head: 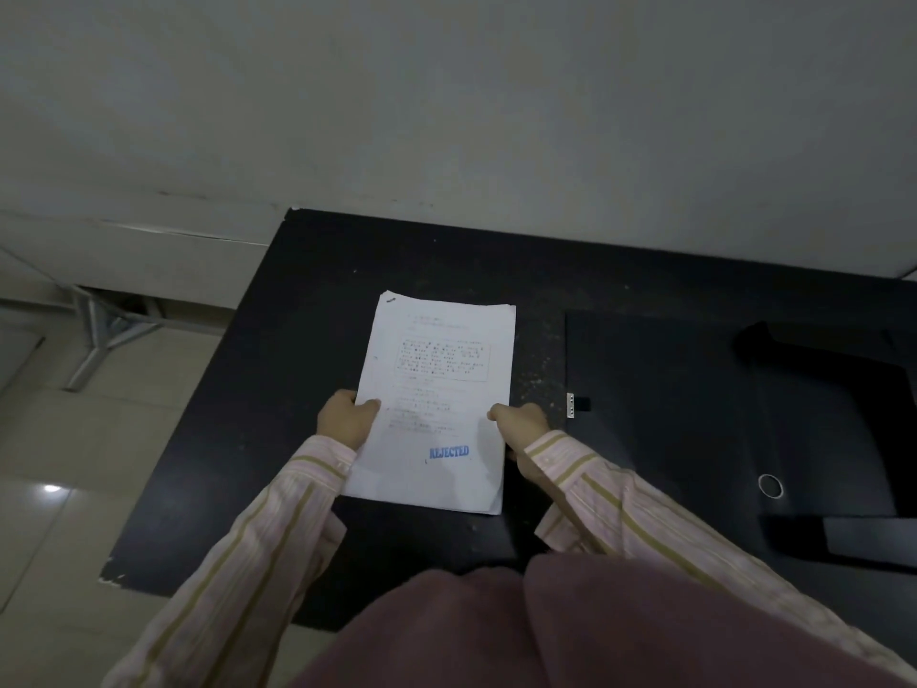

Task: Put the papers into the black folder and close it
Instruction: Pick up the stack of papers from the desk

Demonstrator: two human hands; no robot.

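Note:
A stack of white printed papers [436, 389] with a blue "REJECTED" stamp near its lower edge is over the middle of the black table. My left hand [347, 419] grips the stack's left edge, thumb on top. On the opposite edge, my right hand [521, 427] holds the papers the same way. The black folder [660, 414] lies open on the table just right of the papers. It has a small white clasp on its left edge and a metal ring hole on its spine.
The black table [297, 365] stands against a pale wall, with its left edge dropping to a tiled floor. A metal frame leg [99, 340] stands on the floor at the left. My striped sleeves and dark red lap fill the lower view.

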